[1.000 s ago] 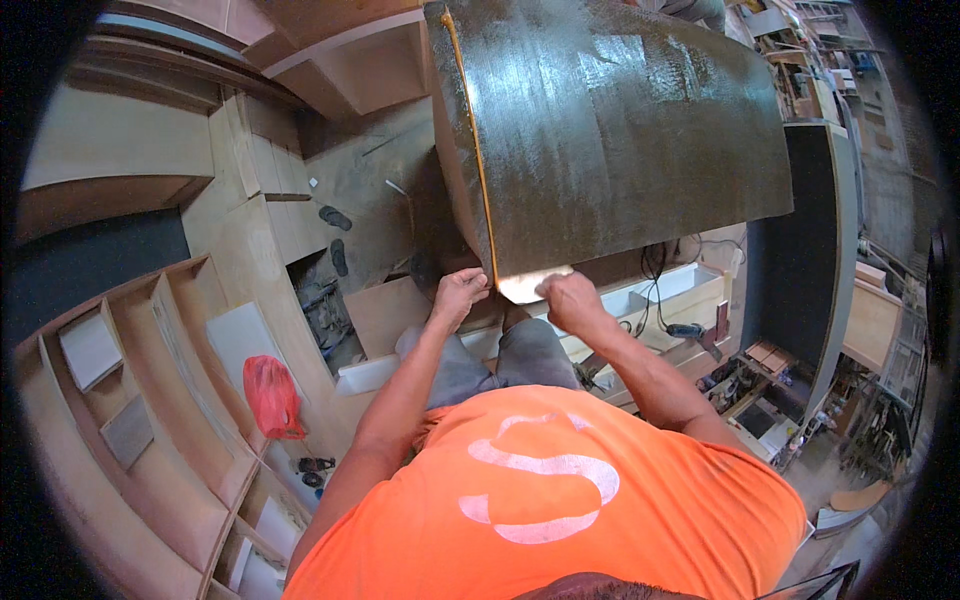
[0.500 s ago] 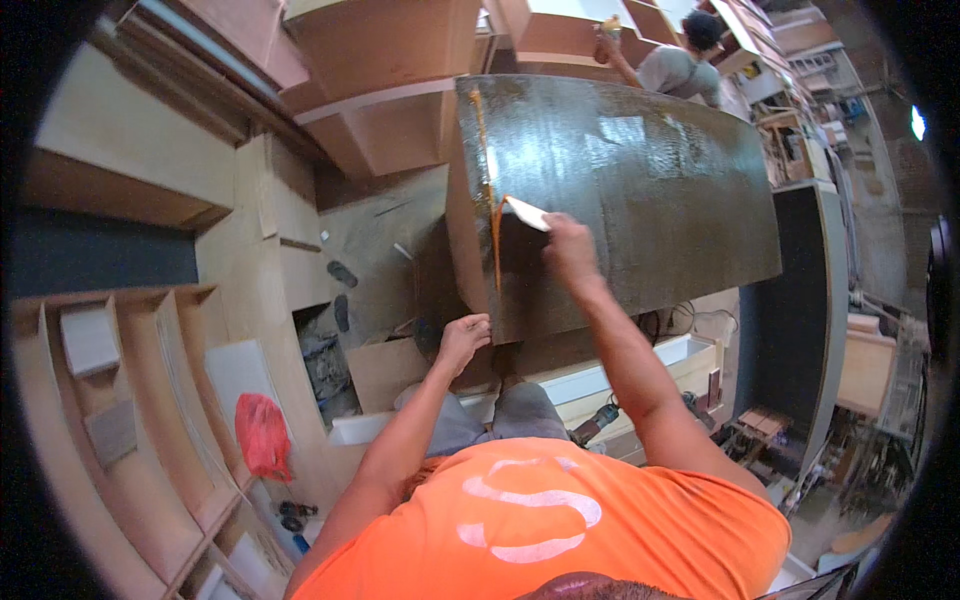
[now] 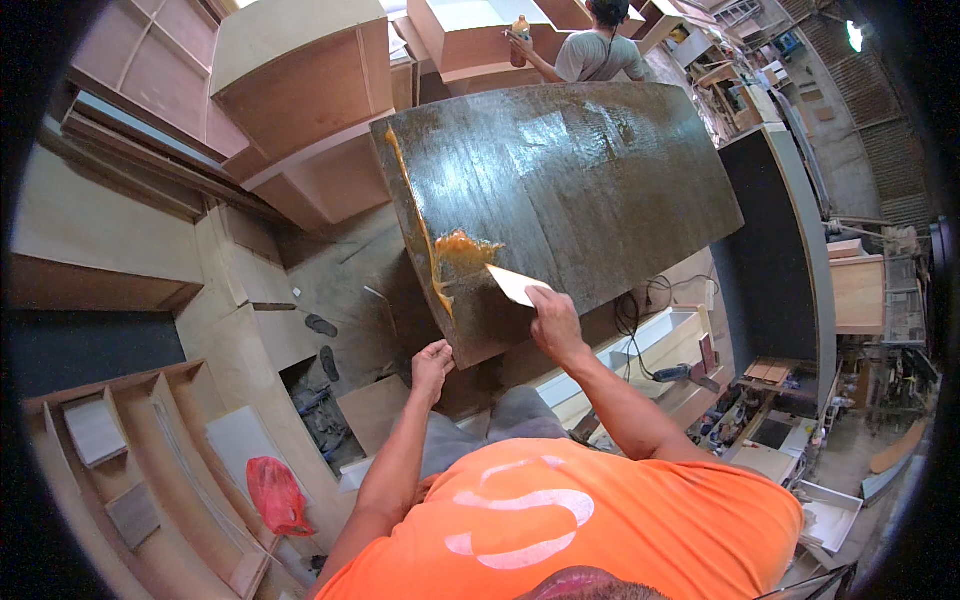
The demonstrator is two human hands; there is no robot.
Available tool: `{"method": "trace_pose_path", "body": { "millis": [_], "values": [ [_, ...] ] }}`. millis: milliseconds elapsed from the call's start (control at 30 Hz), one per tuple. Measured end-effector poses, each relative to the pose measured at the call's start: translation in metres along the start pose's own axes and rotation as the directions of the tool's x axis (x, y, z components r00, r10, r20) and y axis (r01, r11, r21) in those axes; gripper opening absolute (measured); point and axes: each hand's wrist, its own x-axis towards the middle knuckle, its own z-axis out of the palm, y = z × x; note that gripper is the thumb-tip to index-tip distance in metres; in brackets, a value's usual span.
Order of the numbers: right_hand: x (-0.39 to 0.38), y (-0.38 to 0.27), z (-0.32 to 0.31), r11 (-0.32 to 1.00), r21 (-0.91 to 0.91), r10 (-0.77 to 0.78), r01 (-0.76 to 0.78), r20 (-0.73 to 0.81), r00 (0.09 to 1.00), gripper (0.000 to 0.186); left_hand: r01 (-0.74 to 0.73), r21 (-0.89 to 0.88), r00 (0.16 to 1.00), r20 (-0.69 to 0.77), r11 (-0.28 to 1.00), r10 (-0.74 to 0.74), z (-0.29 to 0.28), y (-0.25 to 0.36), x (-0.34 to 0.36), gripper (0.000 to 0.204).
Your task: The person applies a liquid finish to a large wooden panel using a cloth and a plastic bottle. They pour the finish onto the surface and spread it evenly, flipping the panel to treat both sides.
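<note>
A large dark brown panel with a glossy wet-looking surface lies in front of me. Along its left edge runs a bead of amber glue, and a smeared patch of it spreads rightward from the bead's middle. My right hand is closed on a flat white spreader, whose far corner is at the panel's surface just right of the smear. At the panel's near left corner, my left hand has its fingers curled and pinched against the edge.
Beyond the panel, a person in a grey shirt holds a bottle of amber liquid. Wooden cabinets stand far left; a shelf frame and red plastic bag are near left. A power tool and dark cable lie right.
My right hand has drawn the spreader nearer and away from the bead, leaving a smeared glue patch. My left hand stays at the corner. The whole view has shifted and turned.
</note>
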Motion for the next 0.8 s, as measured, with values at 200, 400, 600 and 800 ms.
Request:
{"method": "trace_pose_path", "body": {
  "millis": [200,400,600,800],
  "values": [
    [-0.095,0.022,0.002,0.953,0.232,0.058,-0.196,0.495,0.867,0.025,0.035,0.022,0.997,-0.071,0.999,-0.034,0.015,0.007,-0.005,0.039],
    [0.061,0.103,-0.027,0.571,0.663,0.251,-0.484,0.420,0.872,0.019,0.018,0.022,0.988,-0.153,1.000,-0.015,0.017,0.001,-0.009,0.032],
    [0.296,0.196,-0.009,0.385,0.918,0.091,-0.094,0.064,0.994,0.037,0.020,0.042,0.988,-0.155,0.999,-0.013,0.022,0.004,-0.008,0.031],
    [0.397,0.221,0.053,0.945,-0.313,-0.003,0.094,0.279,0.960,0.024,0.038,0.000,0.982,-0.187,0.999,-0.038,0.025,0.002,-0.008,0.030]
  ]
}}
